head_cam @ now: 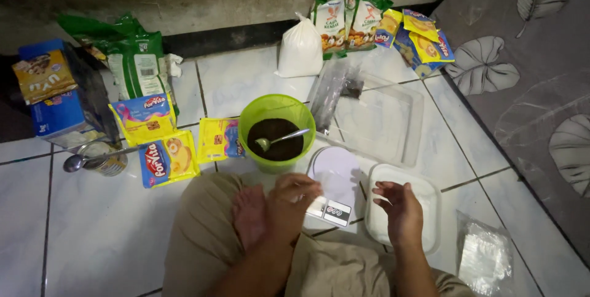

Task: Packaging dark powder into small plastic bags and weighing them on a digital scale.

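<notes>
your left hand (294, 201) curls loosely at the kitchen scale (335, 181), gripping nothing visible; your right hand (399, 208) hovers open just right of it. green bowl (276, 130) with spoon (279, 140) sits just behind: looks like weighing setup, so a steady scoop seems due

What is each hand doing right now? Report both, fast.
Left hand: fingers curled loosely over the small digital scale, nothing visibly held.
Right hand: open, empty, hovering over the white plastic container.

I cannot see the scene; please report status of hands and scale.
Left hand open, at kitchen scale. Right hand open, over white container. Green bowl behind scale.
</notes>
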